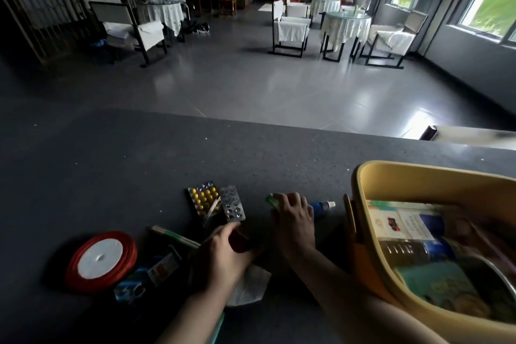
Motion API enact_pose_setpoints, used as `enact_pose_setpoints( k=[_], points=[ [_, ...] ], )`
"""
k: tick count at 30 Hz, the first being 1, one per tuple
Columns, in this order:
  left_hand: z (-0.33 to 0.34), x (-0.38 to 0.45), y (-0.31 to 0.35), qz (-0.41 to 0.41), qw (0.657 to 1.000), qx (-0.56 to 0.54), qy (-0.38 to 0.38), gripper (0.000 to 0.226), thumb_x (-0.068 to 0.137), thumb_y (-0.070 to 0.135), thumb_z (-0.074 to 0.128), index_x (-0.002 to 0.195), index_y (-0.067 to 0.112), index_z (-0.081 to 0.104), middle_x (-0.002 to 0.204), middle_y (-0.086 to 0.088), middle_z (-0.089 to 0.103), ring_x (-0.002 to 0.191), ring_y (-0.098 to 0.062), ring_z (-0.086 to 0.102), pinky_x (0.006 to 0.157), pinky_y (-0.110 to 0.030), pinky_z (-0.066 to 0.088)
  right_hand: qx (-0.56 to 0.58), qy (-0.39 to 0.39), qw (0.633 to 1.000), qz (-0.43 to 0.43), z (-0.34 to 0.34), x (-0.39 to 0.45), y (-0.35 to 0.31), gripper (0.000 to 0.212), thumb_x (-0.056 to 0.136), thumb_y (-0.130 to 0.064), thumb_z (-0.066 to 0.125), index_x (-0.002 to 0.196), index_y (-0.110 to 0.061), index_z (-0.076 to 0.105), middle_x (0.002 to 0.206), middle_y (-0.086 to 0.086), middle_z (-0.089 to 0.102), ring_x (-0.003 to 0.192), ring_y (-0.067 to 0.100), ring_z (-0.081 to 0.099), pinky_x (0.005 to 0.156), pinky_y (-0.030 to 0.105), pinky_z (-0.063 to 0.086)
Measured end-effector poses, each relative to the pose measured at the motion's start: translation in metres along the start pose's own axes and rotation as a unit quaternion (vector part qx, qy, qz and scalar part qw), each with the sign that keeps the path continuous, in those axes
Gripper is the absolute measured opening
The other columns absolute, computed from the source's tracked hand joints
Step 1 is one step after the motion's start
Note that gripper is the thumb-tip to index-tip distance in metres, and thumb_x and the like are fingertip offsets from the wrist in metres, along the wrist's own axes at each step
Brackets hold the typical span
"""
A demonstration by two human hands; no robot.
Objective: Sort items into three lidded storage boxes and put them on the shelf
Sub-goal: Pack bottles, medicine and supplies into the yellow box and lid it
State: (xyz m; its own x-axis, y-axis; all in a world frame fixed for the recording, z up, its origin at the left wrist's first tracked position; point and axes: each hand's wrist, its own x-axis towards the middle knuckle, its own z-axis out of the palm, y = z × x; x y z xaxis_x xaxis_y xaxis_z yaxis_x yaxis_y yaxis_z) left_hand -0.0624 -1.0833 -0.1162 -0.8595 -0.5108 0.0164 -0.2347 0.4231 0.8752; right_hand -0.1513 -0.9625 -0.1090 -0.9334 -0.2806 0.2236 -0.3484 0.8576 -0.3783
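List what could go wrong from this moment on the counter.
The left hand holds a small red item over the clutter; dropped, it might knock the thin stick lying across the yellow pill blister. The right hand, reaching over the green item, may roll the blue tube toward the yellow box.

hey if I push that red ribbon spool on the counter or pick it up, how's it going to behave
The red ribbon spool lies flat on its white face on the counter, so a push would probably slide it rather than roll it. Stood on edge, its round shape would likely roll. It looks like wound ribbon on a card core, so probably light, and a loose end might unwind when lifted.
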Motion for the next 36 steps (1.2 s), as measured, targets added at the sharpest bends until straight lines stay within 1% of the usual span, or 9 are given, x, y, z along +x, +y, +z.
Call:
enact_pose_setpoints(
  k=[3, 6, 9, 13, 18, 21, 24, 28, 36],
  points=[
    [-0.01, -0.004, 0.018, 0.055, 0.997, -0.025, 0.036, 0.053, 0.065, 0.015, 0.085, 0.114, 0.012, 0.067, 0.092, -0.005, 0.072, 0.087, -0.021, 0.067, 0.08, -0.031, 0.051, 0.163, 0.046, 0.985, 0.014, -0.024, -0.017, -0.013, 0.03, 0.097, -0.022, 0.046, 0.127, -0.018, 0.046, 0.12, 0.001, 0.042, 0.1, 0.017, 0.054, 0.079, 0.023, 0.045],
    [-0.014, -0.008, 0.05, 0.094, 0.992, -0.045, 0.074, 0.05, 0.068, 0.025, 0.084, 0.114, 0.017, 0.067, 0.086, 0.0, 0.073, 0.081, -0.016, 0.069, 0.075, -0.03, 0.053, 0.26, 0.073, 0.963, 0.0, -0.056, -0.033, -0.02, 0.039, 0.097, -0.019, 0.048, 0.135, -0.017, 0.042, 0.119, -0.002, 0.041, 0.099, 0.01, 0.053, 0.082, 0.015, 0.039],
    [-0.003, -0.012, 0.092, 0.109, 0.979, -0.165, 0.047, 0.053, 0.069, 0.011, 0.082, 0.119, 0.012, 0.063, 0.104, -0.007, 0.069, 0.099, -0.022, 0.066, 0.089, -0.024, 0.048, 0.266, 0.087, 0.96, -0.032, -0.097, -0.047, -0.016, 0.043, 0.1, -0.029, 0.041, 0.142, -0.034, 0.033, 0.12, -0.011, 0.041, 0.095, -0.004, 0.047, 0.077, 0.01, 0.034],
    [0.022, -0.03, 0.144, 0.146, 0.965, -0.217, 0.002, 0.062, 0.063, 0.034, 0.085, 0.119, 0.023, 0.061, 0.111, -0.007, 0.067, 0.106, -0.027, 0.062, 0.096, -0.049, 0.048, 0.249, 0.155, 0.956, -0.018, -0.157, -0.061, 0.017, 0.036, 0.099, -0.042, 0.032, 0.135, -0.045, 0.037, 0.116, -0.015, 0.043, 0.087, -0.008, 0.045, 0.07, 0.005, 0.033],
    [0.074, -0.06, 0.209, 0.256, 0.945, -0.182, -0.093, 0.069, 0.059, 0.059, 0.073, 0.117, 0.024, 0.062, 0.101, 0.02, 0.063, 0.096, 0.006, 0.06, 0.083, -0.01, 0.045, 0.196, 0.247, 0.947, 0.063, -0.227, -0.078, 0.115, 0.032, 0.1, -0.037, 0.036, 0.131, -0.039, 0.045, 0.118, -0.011, 0.047, 0.085, -0.022, 0.045, 0.064, 0.001, 0.036],
    [0.114, -0.058, 0.238, 0.336, 0.925, -0.023, -0.177, 0.06, 0.068, 0.05, 0.079, 0.12, 0.028, 0.06, 0.106, 0.01, 0.064, 0.097, -0.001, 0.058, 0.076, 0.001, 0.036, 0.121, 0.265, 0.949, 0.125, -0.247, -0.093, 0.182, 0.031, 0.1, -0.027, 0.04, 0.13, -0.029, 0.048, 0.12, -0.002, 0.051, 0.081, -0.007, 0.046, 0.063, 0.005, 0.033],
    [0.16, -0.047, 0.256, 0.327, 0.898, 0.066, -0.286, 0.062, 0.072, 0.043, 0.078, 0.125, 0.024, 0.054, 0.121, -0.002, 0.055, 0.108, -0.015, 0.053, 0.085, -0.01, 0.037, 0.053, 0.226, 0.953, 0.194, -0.252, -0.101, 0.236, 0.028, 0.1, -0.027, 0.039, 0.127, -0.026, 0.047, 0.12, 0.003, 0.05, 0.087, 0.02, 0.054, 0.069, 0.027, 0.036],
    [0.207, -0.035, 0.257, 0.338, 0.848, 0.263, -0.313, 0.067, 0.07, 0.062, 0.071, 0.127, 0.033, 0.049, 0.117, -0.003, 0.049, 0.106, -0.024, 0.054, 0.086, -0.031, 0.043, -0.023, 0.173, 0.969, 0.175, -0.253, -0.093, 0.276, 0.032, 0.096, -0.023, 0.047, 0.128, -0.025, 0.052, 0.116, 0.004, 0.057, 0.105, 0.025, 0.049, 0.082, 0.035, 0.041],
    [0.237, -0.022, 0.225, 0.333, 0.827, 0.258, -0.373, 0.061, 0.082, 0.043, 0.068, 0.134, 0.023, 0.044, 0.133, -0.003, 0.045, 0.131, -0.025, 0.038, 0.109, -0.041, 0.032, -0.063, 0.042, 0.99, 0.12, -0.244, -0.051, 0.281, 0.038, 0.091, -0.033, 0.057, 0.13, -0.03, 0.053, 0.122, 0.0, 0.058, 0.112, 0.026, 0.054, 0.088, 0.032, 0.045]
  ],
)
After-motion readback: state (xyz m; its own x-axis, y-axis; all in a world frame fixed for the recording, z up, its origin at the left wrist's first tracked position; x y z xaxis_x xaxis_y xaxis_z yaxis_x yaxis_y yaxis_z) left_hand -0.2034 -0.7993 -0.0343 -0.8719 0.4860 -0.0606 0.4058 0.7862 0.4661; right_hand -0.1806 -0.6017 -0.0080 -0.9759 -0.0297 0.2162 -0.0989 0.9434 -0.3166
